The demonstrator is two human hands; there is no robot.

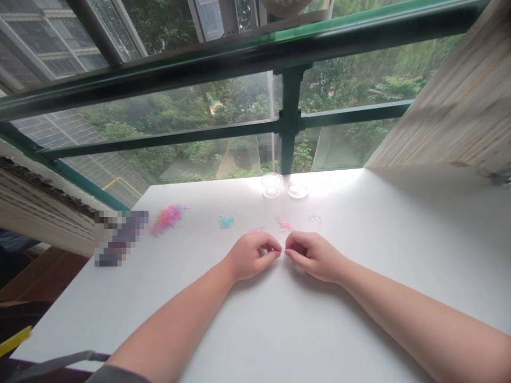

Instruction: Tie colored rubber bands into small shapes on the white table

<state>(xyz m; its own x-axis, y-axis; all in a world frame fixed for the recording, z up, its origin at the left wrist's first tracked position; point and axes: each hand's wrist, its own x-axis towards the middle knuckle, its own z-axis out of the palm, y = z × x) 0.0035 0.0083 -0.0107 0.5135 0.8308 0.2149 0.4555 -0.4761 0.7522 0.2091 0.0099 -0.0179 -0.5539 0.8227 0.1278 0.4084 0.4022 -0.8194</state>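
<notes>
My left hand (251, 255) and my right hand (313, 254) rest on the white table (279, 319), fingertips pinched and nearly touching each other at the middle. What they pinch is too small to make out. Just beyond them lie small groups of thin elastic bands: pink ones (284, 223), a yellow one (315, 218), blue ones (226, 221) and a faint purple one (256, 230). A bigger mixed pile of pink and purple bands (168, 218) lies further left.
A small clear jar (272, 184) and its clear lid (297, 190) stand at the table's far edge by the green window frame (290, 122). A blurred dark object (122, 238) lies at the left edge. A wall rises on the right.
</notes>
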